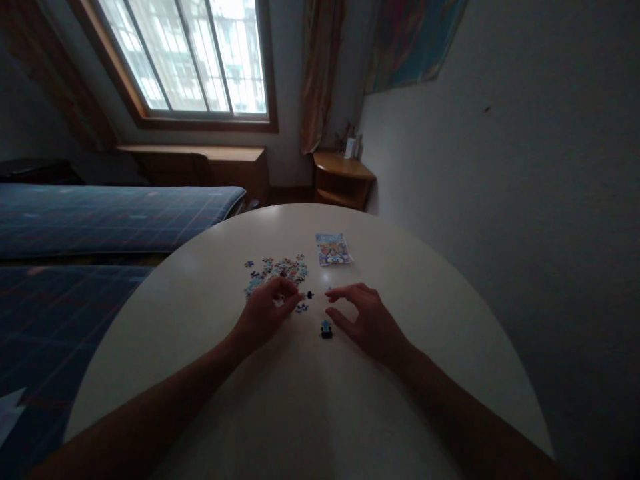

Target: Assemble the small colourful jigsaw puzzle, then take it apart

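My left hand (270, 308) pinches a small jigsaw piece (309, 295) with a dark end, just right of a heap of loose jigsaw pieces (285, 269). Part of the heap is hidden behind that hand. My right hand (361, 313) is held over the table with thumb and forefinger apart and nothing between them. A small light piece (329, 291) shows by its forefinger tip; whether they touch I cannot tell. Closer to me lies a joined blue and black bit of puzzle (327, 329), left of my right thumb. Another loose piece (301, 308) lies under my left fingertips.
A colourful picture packet (333, 249) lies farther back on the round white table (400, 267). Beds with plaid covers (115, 217) stand to the left, a wall (500, 200) to the right. A wooden corner shelf (345, 165) is behind the table.
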### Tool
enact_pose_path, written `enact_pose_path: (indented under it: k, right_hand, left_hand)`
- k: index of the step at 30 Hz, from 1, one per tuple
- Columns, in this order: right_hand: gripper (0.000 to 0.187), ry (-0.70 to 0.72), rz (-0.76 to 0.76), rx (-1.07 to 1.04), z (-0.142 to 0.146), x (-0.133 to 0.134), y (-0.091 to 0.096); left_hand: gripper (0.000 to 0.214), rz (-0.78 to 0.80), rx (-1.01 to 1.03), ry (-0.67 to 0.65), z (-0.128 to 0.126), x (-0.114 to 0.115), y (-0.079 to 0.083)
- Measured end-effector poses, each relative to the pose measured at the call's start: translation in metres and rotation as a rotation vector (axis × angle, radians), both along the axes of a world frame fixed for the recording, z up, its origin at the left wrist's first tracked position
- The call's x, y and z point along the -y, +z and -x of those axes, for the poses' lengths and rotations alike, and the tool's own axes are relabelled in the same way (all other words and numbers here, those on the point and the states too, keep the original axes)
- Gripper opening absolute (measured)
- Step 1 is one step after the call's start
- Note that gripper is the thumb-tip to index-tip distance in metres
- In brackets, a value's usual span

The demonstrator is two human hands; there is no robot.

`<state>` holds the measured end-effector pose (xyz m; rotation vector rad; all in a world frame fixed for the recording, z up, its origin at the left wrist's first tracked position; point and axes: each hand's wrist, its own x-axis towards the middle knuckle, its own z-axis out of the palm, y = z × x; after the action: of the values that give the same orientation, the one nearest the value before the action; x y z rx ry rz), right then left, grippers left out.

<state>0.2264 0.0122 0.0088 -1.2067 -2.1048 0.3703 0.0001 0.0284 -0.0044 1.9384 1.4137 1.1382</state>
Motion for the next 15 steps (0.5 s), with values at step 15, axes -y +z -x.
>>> enact_pose_path:
  k: [15]
  right_hand:
    - [0.016, 0.107, 0.022, -0.004, -0.007, -0.005, -0.004]
  left_hand:
    - [0.005, -0.004, -0.104, -0.130, -0.009, 0.014, -0.007]
